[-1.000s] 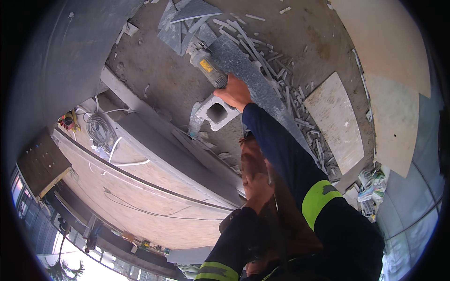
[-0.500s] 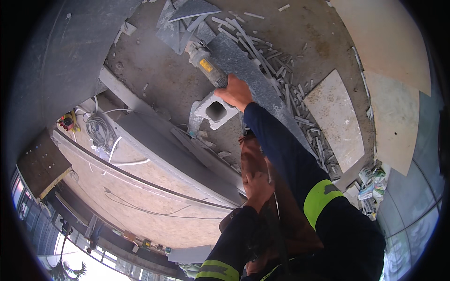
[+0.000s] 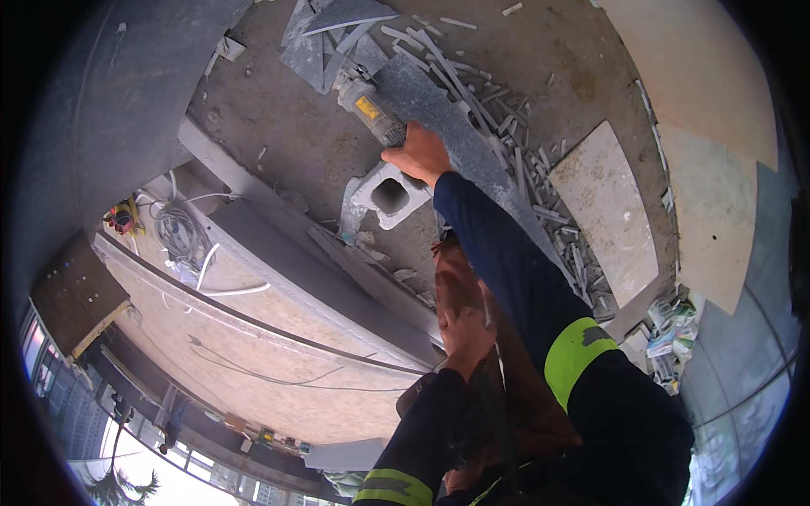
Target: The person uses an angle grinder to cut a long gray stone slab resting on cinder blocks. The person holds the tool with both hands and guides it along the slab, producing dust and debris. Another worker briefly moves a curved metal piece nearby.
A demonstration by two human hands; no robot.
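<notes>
My right hand (image 3: 419, 155) is wrapped around the rear of a grey angle grinder (image 3: 369, 110) with a yellow label. The grinder's head points away to the far left, over a grey stone slab (image 3: 439, 114); its disc is hard to make out. Just below my right hand stands a pale hollow block (image 3: 402, 205) with a square hole. Closer in, my left hand (image 3: 467, 331) lies with bent fingers against the reddish-brown cloth (image 3: 456, 282) over my leg, gripping it. The tips of those fingers are partly hidden.
Broken stone strips (image 3: 521, 164) are scattered right of the slab, and grey offcuts (image 3: 346, 17) lie at the far end. A loose pale panel (image 3: 607, 211) rests on the floor at right. To the left run a long ledge (image 3: 278, 270) and a coiled cable (image 3: 181, 236).
My right hand and the grinder have shifted slightly away from me and to the left. My left hand stays on the brown cloth.
</notes>
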